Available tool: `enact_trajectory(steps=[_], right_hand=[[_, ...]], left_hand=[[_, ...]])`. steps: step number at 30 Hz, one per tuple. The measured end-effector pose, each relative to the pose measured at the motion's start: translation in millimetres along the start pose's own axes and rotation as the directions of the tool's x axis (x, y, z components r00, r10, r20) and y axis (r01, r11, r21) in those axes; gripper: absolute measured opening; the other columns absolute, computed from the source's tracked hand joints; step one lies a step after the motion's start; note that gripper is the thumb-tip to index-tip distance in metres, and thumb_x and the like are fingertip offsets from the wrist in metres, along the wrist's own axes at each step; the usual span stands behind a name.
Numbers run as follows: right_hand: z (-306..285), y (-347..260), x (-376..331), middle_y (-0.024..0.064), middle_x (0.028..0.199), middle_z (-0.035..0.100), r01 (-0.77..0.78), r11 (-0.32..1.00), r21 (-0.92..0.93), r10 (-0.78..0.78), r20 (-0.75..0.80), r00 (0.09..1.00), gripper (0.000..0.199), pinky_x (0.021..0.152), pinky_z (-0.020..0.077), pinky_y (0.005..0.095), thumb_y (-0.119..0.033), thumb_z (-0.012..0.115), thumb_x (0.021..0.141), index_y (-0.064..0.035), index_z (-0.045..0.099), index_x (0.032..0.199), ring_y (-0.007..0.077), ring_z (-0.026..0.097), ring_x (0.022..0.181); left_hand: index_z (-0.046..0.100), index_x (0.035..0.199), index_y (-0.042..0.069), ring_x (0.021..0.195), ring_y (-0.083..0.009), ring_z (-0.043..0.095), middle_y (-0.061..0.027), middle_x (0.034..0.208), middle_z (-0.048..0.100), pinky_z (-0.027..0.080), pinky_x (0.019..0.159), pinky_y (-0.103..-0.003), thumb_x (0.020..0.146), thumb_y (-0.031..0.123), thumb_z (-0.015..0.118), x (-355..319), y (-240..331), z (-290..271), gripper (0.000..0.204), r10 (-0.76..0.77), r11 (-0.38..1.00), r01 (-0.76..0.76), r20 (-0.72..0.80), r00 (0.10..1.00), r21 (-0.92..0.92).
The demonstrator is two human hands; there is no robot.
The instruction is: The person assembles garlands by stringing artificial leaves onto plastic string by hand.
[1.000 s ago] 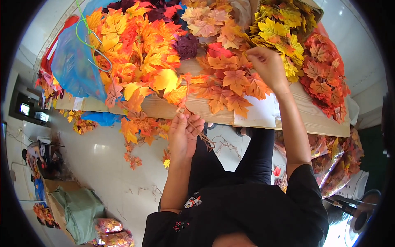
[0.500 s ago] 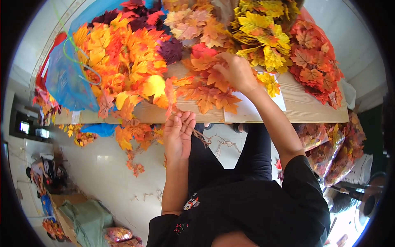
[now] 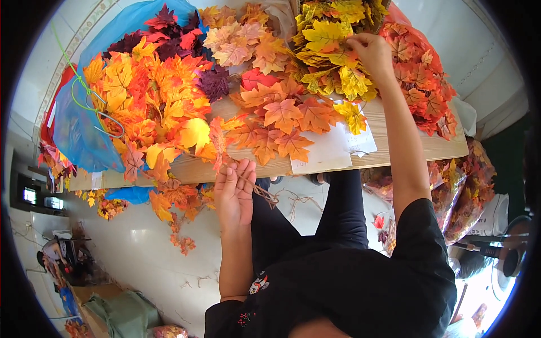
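My left hand [image 3: 235, 188], palm up at the table's front edge, is closed on brown stems [image 3: 256, 188] of an orange leaf garland [image 3: 174, 194] that droops over the edge to its left. Farther off, my right hand [image 3: 372, 53] reaches to the pile of yellow artificial maple leaves [image 3: 332, 39]. Its fingers pinch at the edge of one of the yellow leaves. Orange maple leaves [image 3: 282, 115] lie fanned out between the two hands. A single yellow leaf [image 3: 352, 116] rests on white paper [image 3: 329, 152].
The wooden table [image 3: 420, 147] also carries orange-yellow leaves [image 3: 124, 90], peach leaves [image 3: 236, 45], dark purple leaves [image 3: 214, 83] and red-orange leaves [image 3: 420, 90]. A blue plastic bag [image 3: 81, 135] and a metal hook [image 3: 115, 129] sit at left. Filled clear bags [image 3: 451, 191] stand below right.
My right hand has left the orange leaves and moved up and right to the yellow pile. My left hand keeps hold of the stems. The view has shifted slightly.
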State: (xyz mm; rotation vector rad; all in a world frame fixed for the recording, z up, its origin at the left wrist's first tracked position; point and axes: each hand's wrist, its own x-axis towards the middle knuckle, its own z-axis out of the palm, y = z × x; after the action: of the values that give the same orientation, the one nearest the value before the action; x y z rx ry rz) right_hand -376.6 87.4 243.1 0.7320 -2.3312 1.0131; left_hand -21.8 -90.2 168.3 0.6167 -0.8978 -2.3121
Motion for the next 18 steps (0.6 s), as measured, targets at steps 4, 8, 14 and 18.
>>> enact_trajectory(steps=[4,8,14,18], right_hand=[[-16,-7,11,0.0094,0.08,0.066,0.159,0.987,-0.005,-0.156,-0.248,0.956,0.022,0.065,0.0492,0.0303,-0.026,0.062,0.079,-0.0074,0.065,0.091,0.0213,0.064,0.071],[-49,-79,-24,0.0058,0.077,0.064,0.254,0.958,0.132,-0.224,-0.207,0.952,0.016,0.067,0.0465,0.026,-0.018,0.061,0.081,-0.0051,0.063,0.091,0.0132,0.06,0.072],[-43,-155,-99,0.0056,0.072,0.06,0.532,0.812,0.238,-0.58,0.233,0.781,0.009,0.069,0.0417,0.0333,-0.004,0.064,0.068,-0.006,0.064,0.077,0.0238,0.055,0.072],[-14,-170,-141,0.0061,0.067,0.057,0.419,0.811,0.408,-0.572,0.401,0.716,0.009,0.07,0.0409,0.0344,-0.004,0.063,0.068,-0.0064,0.064,0.077,0.0248,0.053,0.072]], left_hand=[[0.052,0.099,0.004,0.1,-0.0264,0.058,-0.016,0.105,0.06,0.05,0.08,-0.032,0.091,0.018,0.05,2,1,6,0.016,-0.011,1.0,0.011,0.008,1.0,0.02],[0.052,0.101,0.004,0.105,-0.0266,0.056,-0.0155,0.11,0.058,0.05,0.078,-0.031,0.09,0.02,0.052,3,2,9,0.02,-0.029,0.999,0.032,0.076,0.997,-0.036],[0.052,0.102,0.005,0.108,-0.0256,0.053,-0.0157,0.116,0.054,0.051,0.075,-0.03,0.089,0.018,0.053,2,10,16,0.019,0.0,0.999,0.003,0.072,0.997,-0.033],[0.053,0.104,0.004,0.102,-0.0226,0.056,-0.0157,0.116,0.054,0.052,0.074,-0.03,0.088,0.016,0.054,2,10,29,0.019,-0.047,0.999,0.048,0.082,0.996,-0.018]])
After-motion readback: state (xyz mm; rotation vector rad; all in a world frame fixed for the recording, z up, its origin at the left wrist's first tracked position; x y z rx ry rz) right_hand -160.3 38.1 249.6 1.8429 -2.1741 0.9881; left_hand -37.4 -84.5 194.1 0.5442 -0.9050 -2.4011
